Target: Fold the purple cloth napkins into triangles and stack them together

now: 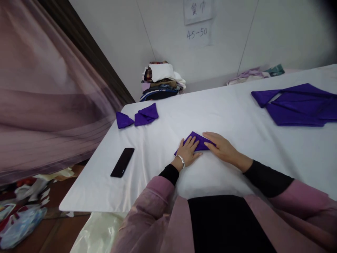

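In the head view, a small folded purple cloth [201, 143] lies on the white table [223, 109], to the right of the black phone [122, 162] and slightly beyond it. The cloth's long axis runs mostly left to right across the wearer's front, with a peak pointing away. The left hand [187, 151] is the one further over it: it lies flat, palm down, fingers spread on the cloth's left part, grasping nothing. The right hand [223, 147], farther right of the phone, meets the cloth's right corner, thumb and forefinger parted about it; whether it pinches any fabric cannot be told.

Beyond the phone are two purple pieces [146, 115], end to end. Far to its right, past the right hand, lies a larger purple cloth [295, 105]. A fabric pile [162, 80] sits beyond the table's far edge, up and right from the phone. Nothing stands between either hand and the small cloth.
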{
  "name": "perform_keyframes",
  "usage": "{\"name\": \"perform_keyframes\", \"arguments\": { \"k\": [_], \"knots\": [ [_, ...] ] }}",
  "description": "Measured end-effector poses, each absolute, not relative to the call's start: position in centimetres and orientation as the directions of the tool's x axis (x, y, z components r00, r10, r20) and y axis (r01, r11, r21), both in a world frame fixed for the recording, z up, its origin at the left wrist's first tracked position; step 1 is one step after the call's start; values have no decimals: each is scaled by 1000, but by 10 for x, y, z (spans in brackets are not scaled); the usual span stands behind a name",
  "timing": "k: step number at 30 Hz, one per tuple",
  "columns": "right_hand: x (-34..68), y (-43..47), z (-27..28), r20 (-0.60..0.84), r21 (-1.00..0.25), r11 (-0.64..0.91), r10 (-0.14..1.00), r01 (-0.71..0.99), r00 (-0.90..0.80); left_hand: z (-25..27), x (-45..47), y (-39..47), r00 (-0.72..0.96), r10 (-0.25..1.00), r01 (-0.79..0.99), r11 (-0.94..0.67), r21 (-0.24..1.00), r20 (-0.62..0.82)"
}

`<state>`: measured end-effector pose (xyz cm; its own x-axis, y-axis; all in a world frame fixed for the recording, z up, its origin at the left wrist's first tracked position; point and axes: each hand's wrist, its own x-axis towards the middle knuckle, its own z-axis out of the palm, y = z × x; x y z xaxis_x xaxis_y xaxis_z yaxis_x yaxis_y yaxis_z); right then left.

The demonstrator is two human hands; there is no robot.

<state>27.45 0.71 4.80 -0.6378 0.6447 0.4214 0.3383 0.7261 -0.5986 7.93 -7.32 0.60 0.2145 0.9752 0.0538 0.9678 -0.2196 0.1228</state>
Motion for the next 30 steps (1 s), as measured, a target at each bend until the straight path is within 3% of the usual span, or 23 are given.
{"name": "perform_keyframes", "arguments": {
  "k": [3, 6, 8, 12, 17, 21, 24, 27, 30],
  "knots": [
    [281, 14, 41, 381, -603, 670, 719, 433, -581, 5, 79, -73, 210, 977, 972, -214, 99, 48],
    [299, 26, 31, 182, -679, 468, 854, 566, -488, 5, 80, -71, 207, 978, 974, -209, 90, 36],
    [308, 30, 24, 62, -693, 394, 867, 604, -494, 6, 81, -71, 203, 979, 974, -204, 93, 30],
    [309, 28, 18, -11, -671, 401, 836, 624, -549, 6, 81, -71, 202, 979, 973, -205, 110, 36],
    [301, 26, 20, -58, -543, 464, 811, 700, -582, 3, 80, -72, 207, 977, 970, -212, 115, 56],
    [306, 26, 21, -39, -397, 575, 768, 715, -639, 2, 80, -72, 205, 976, 970, -212, 117, 75],
    [303, 21, 25, 115, -316, 661, 739, 681, -664, 1, 80, -72, 206, 976, 969, -214, 124, 75],
    [282, 9, 34, 325, -320, 785, 617, 531, -716, 1, 80, -73, 208, 975, 968, -217, 124, 78],
    [244, -9, 41, 351, -355, 875, 452, 330, -820, 1, 81, -73, 226, 971, 969, -232, 90, 75]
  ]
}}
